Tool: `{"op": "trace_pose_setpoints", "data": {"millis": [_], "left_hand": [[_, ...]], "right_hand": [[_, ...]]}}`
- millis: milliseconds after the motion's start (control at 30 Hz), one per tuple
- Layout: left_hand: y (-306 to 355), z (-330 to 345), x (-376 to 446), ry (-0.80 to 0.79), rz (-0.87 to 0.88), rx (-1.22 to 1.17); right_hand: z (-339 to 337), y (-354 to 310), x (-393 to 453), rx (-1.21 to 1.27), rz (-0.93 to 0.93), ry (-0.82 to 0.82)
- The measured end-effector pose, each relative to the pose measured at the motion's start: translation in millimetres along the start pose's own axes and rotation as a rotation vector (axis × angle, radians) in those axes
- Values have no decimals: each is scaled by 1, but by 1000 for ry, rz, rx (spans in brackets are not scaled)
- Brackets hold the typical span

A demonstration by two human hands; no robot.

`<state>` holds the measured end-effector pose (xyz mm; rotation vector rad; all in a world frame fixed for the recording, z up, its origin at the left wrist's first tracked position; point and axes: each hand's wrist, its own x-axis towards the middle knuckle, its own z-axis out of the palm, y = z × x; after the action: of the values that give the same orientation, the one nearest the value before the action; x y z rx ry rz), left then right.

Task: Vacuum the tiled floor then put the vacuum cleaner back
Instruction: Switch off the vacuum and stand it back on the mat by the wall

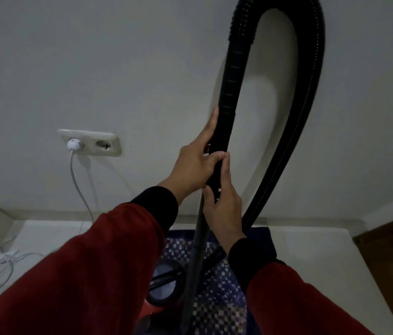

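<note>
Writing: none readable.
Left hand (191,163): fingers and thumb curled around the black hose handle (224,131).
Right hand (224,201): grips the same handle just below, touching the left.

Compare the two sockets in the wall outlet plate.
The left socket of the cream double wall outlet plate holds a white round plug with a white cable hanging from it; the right socket holds nothing. The left socket's recess is covered; the right socket's dark round recess is open to view. Both share one plate, side by side.
</note>
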<state>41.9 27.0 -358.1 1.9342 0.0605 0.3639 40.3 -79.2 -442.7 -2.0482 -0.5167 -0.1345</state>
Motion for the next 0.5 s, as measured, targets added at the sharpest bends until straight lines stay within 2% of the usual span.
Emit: {"op": "trace_pose_setpoints", "data": {"millis": [167,367,500], "left_hand": [[-13,4,-3,11,-17,-24],[-13,3,-8,84,-82,-56],[-20,-2,-14,98,-105,-50]], "right_hand": [[3,3,-1,32,8,-39],[-10,0,1,77,27,-216],[-13,1,-4,79,48,-157]]}}
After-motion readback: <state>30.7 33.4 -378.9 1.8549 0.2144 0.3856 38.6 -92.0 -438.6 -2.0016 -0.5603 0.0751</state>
